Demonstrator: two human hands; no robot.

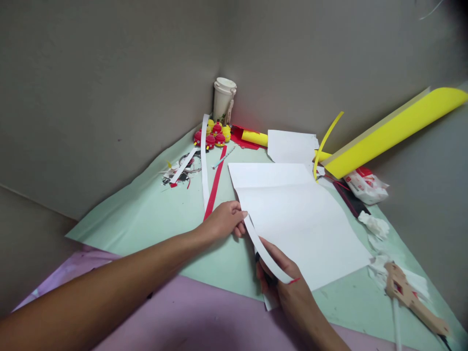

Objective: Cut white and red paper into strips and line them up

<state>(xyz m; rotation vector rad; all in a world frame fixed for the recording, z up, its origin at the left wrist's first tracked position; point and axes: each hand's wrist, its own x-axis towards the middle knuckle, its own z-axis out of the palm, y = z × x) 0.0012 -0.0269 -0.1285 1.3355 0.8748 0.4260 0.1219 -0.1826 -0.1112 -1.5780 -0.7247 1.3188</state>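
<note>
A large white sheet of paper (292, 219) lies in front of me, with a narrow white strip (268, 256) curling up along its left edge. My left hand (228, 218) pinches the far end of this strip between thumb and fingers. Lower down, my right hand (281, 273) is closed around the black handles of scissors (269, 279), whose blades are mostly hidden by the paper and hand. The strip's near end, marked with red, rests over the back of my right hand. Left of the sheet lie a long white strip (205, 165) and a red strip (215, 183).
Red and yellow ornaments (215, 135) cluster before a white lidded cup (224, 100) in the corner. Scraps (183, 168) lie at left. Rolled yellow sheet (395, 134), tissue pack (365, 186), crumpled tissues (375, 225) and a glue gun (413, 300) occupy the right side.
</note>
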